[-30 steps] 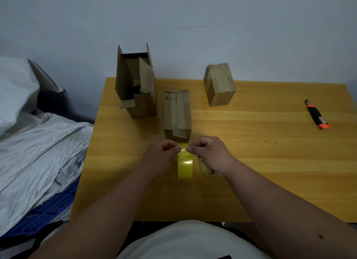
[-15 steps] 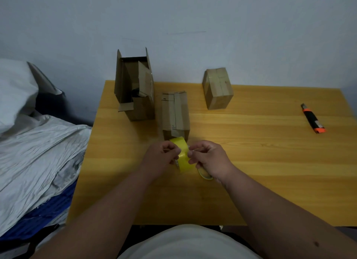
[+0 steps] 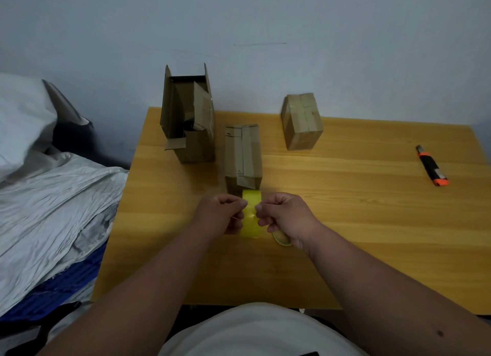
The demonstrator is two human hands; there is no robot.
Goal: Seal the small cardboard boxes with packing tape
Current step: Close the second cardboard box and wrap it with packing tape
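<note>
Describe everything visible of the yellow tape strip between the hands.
The glossy, translucent yellow strip of packing tape hangs stretched above the wooden table, just in front of the closed brown cardboard box. The left hand and the right hand pinch its opposite edges. Whether it touches the box is unclear.

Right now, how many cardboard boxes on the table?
3. Open box at the back left, long box lying just beyond the hands, taped box at the back centre. None seems hidden.

Yellow tape (image 3: 251, 214); brown cardboard boxes (image 3: 243, 156); honey wood-grain table (image 3: 358, 217); black-and-orange knife (image 3: 433, 169).
</note>
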